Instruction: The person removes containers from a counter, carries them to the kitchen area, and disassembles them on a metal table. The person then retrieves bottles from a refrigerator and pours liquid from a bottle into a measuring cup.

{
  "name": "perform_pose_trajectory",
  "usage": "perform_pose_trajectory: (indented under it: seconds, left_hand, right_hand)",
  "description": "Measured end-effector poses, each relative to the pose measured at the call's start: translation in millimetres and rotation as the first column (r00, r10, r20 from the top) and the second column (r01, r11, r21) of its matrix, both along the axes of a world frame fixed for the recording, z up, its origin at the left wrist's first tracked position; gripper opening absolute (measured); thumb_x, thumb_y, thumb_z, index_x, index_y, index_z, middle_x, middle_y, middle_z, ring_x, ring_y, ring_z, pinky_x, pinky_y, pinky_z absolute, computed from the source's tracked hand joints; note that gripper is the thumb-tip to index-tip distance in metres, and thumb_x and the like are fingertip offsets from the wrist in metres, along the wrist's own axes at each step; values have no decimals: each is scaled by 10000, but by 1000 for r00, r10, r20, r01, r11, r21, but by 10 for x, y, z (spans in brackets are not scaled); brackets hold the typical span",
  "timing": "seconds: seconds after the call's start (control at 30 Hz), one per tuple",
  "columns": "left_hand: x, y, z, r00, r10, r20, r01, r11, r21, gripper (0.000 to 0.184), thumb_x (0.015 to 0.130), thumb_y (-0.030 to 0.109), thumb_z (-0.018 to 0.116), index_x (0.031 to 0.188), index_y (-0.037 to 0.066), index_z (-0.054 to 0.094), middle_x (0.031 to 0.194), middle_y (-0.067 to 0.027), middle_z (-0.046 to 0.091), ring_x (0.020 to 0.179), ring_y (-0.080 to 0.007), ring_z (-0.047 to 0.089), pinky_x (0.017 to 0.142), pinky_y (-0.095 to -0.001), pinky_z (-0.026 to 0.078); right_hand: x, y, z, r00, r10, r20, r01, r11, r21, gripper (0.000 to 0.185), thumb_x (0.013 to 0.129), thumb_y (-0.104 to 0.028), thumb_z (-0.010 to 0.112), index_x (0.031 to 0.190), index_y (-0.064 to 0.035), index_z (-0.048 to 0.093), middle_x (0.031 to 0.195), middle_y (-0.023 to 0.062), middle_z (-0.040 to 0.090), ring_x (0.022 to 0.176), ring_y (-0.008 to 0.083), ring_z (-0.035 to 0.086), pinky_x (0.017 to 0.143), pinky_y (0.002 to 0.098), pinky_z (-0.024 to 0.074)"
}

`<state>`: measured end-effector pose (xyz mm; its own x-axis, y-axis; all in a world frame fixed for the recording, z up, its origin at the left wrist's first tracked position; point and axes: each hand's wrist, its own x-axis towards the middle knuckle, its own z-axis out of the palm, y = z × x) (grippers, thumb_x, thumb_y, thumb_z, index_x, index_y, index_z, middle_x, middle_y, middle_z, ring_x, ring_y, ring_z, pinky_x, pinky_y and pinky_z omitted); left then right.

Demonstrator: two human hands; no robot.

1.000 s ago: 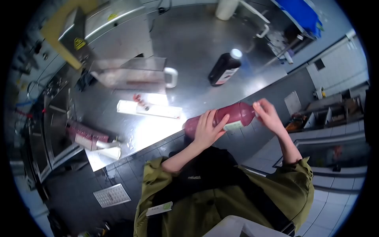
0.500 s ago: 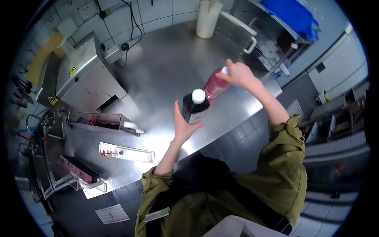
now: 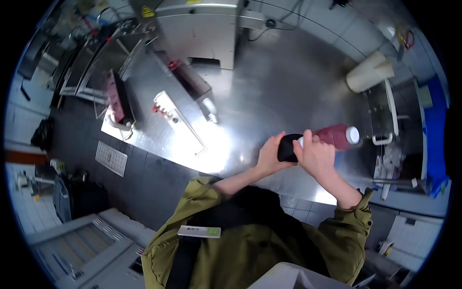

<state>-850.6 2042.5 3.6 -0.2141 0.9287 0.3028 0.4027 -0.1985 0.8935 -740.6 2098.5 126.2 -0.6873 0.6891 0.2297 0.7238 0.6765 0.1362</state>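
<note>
A dark bottle (image 3: 288,148) is tilted near the counter's front edge, its white cap partly hidden by fingers. My left hand (image 3: 271,156) is wrapped round the bottle's body. At the cap end, my right hand (image 3: 317,156) has its fingers closed on the white cap. Just behind my right hand is a bottle of red liquid (image 3: 334,136) with a white cap, apart from my grip.
On the steel counter (image 3: 288,82) lie a white tray (image 3: 178,120) with small red pieces, a long clear container (image 3: 190,82) and a container of red contents (image 3: 117,98). A steel machine (image 3: 197,36) and a white pitcher (image 3: 369,72) stand further back.
The red bottle was let go and stands on the counter. My left hand has taken hold of the dark bottle, and my right hand has moved to its cap. The view has turned.
</note>
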Motion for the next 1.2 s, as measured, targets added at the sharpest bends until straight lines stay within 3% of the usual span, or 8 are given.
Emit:
perform_pose_trajectory:
  seconds: [0.1,0.2,0.37,0.57,0.77,1.0,1.03,1.2]
  left_hand:
    - [-34,-15,54,1000,23,15,-23,1000,-6,904,548,350,785,1257,37,319,1003,-158,498,914,-333,516,781,-394,435]
    - [-160,-73,13,995,-55,78,54,998,27,902,555,368,777,1259,42,316,1011,-157,495,917,-334,514,788,-392,433]
    - [-362,-201,27,998,-63,19,60,989,135,851,607,395,741,1254,40,317,1012,-161,495,913,-337,516,786,-409,438]
    - [-695,-378,149,989,-149,-24,148,989,-24,803,610,428,734,1225,77,357,1051,-145,511,956,-330,528,790,-405,446]
    - [-950,-391,186,981,-186,62,192,974,-118,796,545,331,806,1170,55,397,1016,-133,579,922,-275,590,790,-347,467]
    - [-944,-346,-57,871,-264,415,359,918,-170,867,526,276,821,1201,10,346,1034,-169,569,938,-269,588,801,-332,464]
    - [-937,-394,137,956,-248,155,275,942,-191,884,539,280,811,1220,9,317,1072,-177,541,975,-281,566,822,-351,450]
    - [-690,-356,492,993,-99,-64,73,942,-328,904,558,266,788,1249,23,258,1084,-176,521,984,-299,549,829,-355,440]
  right_hand:
    - [-107,126,9,998,20,-54,-21,1000,-1,343,760,-362,569,676,-51,453,454,103,493,381,254,522,359,332,402]
    - [-114,254,-14,955,296,-18,-295,955,38,319,756,-319,563,627,-53,444,449,106,492,374,270,512,370,348,399]
    - [-251,195,121,894,446,-48,-447,894,-26,296,730,-259,552,545,-67,425,403,93,454,339,255,477,370,350,384]
    - [-465,160,105,815,552,-175,-562,827,-8,341,713,-270,566,478,-71,420,356,94,414,302,240,453,333,340,354]
    - [-650,112,-59,867,436,-242,-470,876,-105,391,733,-312,509,489,-6,511,348,145,410,297,288,438,318,374,327]
    - [-710,227,-83,892,388,-231,-438,868,-235,382,737,-303,477,526,9,543,414,178,475,368,335,486,379,405,379]
    - [-690,245,-77,890,409,-201,-450,858,-249,369,738,-300,484,547,12,535,423,171,483,371,335,487,379,404,380]
    - [-695,210,37,993,95,-63,-110,941,-320,393,774,-309,448,742,67,560,507,194,550,454,344,558,447,428,431]
